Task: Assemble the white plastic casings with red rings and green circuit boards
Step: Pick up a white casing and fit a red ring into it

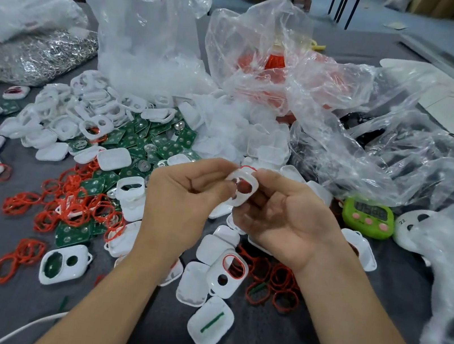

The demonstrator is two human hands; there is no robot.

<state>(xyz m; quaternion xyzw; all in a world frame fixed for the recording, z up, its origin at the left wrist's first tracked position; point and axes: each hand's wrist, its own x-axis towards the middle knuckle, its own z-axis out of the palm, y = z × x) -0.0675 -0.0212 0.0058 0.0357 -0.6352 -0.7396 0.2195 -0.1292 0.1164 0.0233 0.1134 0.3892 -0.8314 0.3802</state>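
Both hands hold one white plastic casing (241, 185) with two openings above the table's middle. My left hand (183, 194) pinches its left edge; my right hand (281, 213) grips its right side from below. A thin red ring (247, 168) shows along the casing's top edge. Loose red rings (66, 203) lie in a heap at the left, with green circuit boards (142, 137) scattered behind them. White casings (81, 107) pile up at the back left. A casing with a red ring fitted (229, 273) lies under my wrists, and one with a green board inside (64, 263) lies at the lower left.
Crumpled clear plastic bags (148, 25) rise at the back and right (400, 157). A green digital timer (369, 216) sits right of my hands. A silver heap of metal parts (39, 55) lies at the far left. A white cable (29, 325) runs along the near edge.
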